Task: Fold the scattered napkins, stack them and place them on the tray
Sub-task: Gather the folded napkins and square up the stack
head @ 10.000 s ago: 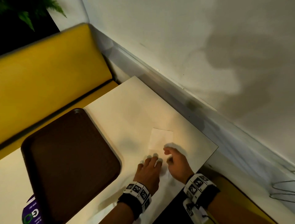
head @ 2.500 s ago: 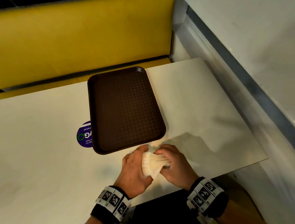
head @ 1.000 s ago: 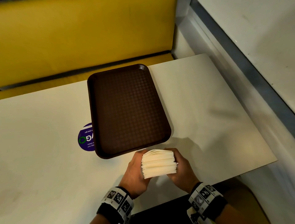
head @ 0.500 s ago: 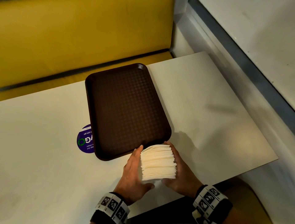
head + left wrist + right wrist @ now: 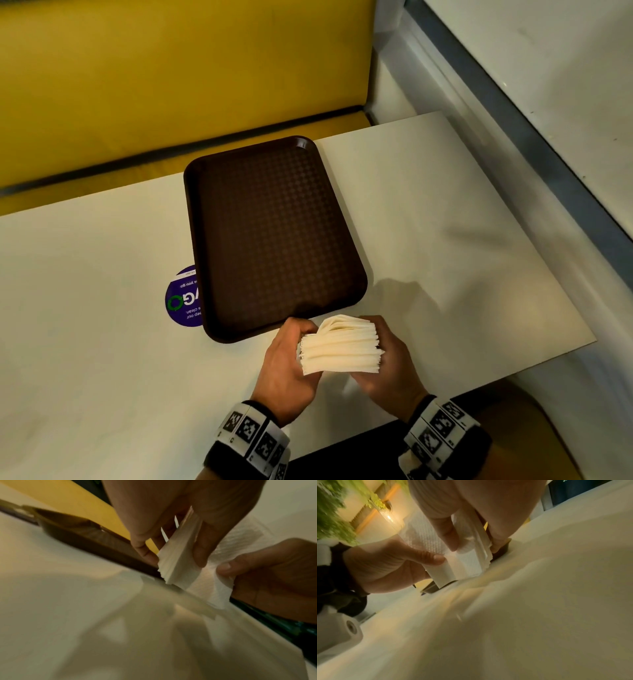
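A thick stack of folded white napkins [image 5: 340,346] stands on edge just above the table, held between both hands near the front edge. My left hand [image 5: 286,363] grips its left side, thumb on the near face. My right hand [image 5: 390,359] grips the right side. The left wrist view shows the napkin stack [image 5: 180,555] pinched by my left hand [image 5: 171,538], with the right hand [image 5: 267,566] opposite. In the right wrist view the napkin stack [image 5: 467,562] sits between thumb and fingers of my right hand [image 5: 471,527]. The brown tray [image 5: 274,233] lies bare just beyond the stack.
A round purple sticker [image 5: 183,301] lies partly under the tray's left edge. The white table [image 5: 445,222] ends at a wall ledge [image 5: 513,120] on the right. A yellow bench [image 5: 171,68] runs behind the table.
Over the last second the stack stayed between both hands in front of the tray; the left hand's fingers curled over its far corner and the top sheets bowed up.
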### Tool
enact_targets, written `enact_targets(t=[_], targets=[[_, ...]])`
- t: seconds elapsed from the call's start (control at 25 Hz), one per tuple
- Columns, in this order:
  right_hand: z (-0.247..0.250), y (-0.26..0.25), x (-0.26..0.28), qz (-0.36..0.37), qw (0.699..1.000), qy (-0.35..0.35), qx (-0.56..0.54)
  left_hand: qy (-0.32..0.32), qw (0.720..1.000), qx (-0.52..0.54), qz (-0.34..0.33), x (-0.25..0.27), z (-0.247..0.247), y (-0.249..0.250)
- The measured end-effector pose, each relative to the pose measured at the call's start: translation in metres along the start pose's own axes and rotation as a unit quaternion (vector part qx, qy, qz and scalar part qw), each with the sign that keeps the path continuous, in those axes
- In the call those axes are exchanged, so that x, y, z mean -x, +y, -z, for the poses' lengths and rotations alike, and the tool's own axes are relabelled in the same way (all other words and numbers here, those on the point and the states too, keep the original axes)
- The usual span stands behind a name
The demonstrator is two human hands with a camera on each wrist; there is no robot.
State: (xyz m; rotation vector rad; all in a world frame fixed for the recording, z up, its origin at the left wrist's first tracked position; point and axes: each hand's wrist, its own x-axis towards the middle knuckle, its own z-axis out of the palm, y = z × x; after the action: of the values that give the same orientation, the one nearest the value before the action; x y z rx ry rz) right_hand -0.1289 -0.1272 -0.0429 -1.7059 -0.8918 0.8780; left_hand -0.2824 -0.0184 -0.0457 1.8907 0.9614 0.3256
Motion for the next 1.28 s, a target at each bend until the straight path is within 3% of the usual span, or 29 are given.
enact_targets(t=[0.12, 0.4, 0.52, 0.6, 0.72, 0.84, 1.0, 1.28], targets=[[0.006, -0.002, 0.001, -0.01, 0.999, -0.031, 0.008, -0.033, 0.999, 0.004, -0.008, 0.003, 0.003, -0.001], [0.01, 0.015, -0.001, -0.022, 0.993, -0.102, 0.054, -0.112, 0.988, -0.11, 0.011, 0.007, 0.0, -0.026], [0.005, 0.012, 0.0, -0.026, 0.995, -0.09, 0.027, -0.113, 0.985, -0.126, -0.021, 0.005, -0.009, -0.021], [-0.001, 0.006, 0.001, -0.027, 0.998, -0.061, 0.004, -0.103, 0.99, -0.082, -0.043, 0.006, -0.016, -0.021], [-0.002, -0.003, 0.004, -0.012, 0.999, -0.031, -0.007, -0.05, 0.998, -0.03, -0.002, 0.01, -0.014, -0.02], [0.003, -0.002, 0.003, -0.028, 0.999, -0.047, 0.0, -0.037, 0.999, -0.026, 0.02, 0.009, -0.006, -0.016], [0.005, 0.001, -0.004, -0.045, 0.996, -0.073, 0.009, -0.063, 0.994, -0.08, 0.031, 0.002, 0.0, -0.014], [0.01, 0.001, -0.004, -0.046, 0.996, -0.073, 0.039, -0.077, 0.994, -0.026, 0.075, 0.004, -0.002, -0.018]])
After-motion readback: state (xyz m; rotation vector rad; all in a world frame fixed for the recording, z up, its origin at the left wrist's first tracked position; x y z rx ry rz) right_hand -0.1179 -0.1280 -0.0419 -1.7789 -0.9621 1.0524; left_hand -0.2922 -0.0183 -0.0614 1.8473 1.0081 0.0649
